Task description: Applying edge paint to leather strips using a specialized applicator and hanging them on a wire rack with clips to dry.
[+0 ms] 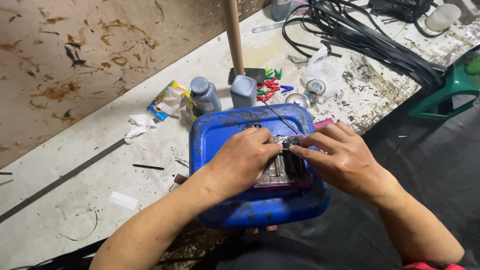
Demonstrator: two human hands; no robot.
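Fingers of both hands, left hand (243, 159) and right hand (345, 159), pinch a small black part (290, 145) between them, atop the blue container (220, 132), its long axis running hand to hand.

A tub (250, 210) is sitting low in the frame's centre, with a metal block (280, 172) lying on it. The left hand (240, 162) and right hand (345, 160) are meeting over a small part (290, 145) on that block. Two bottles (206, 95) are standing just above the tub, clips (270, 85) lying to their right. Straps (370, 40) are sprawling across the upper right.
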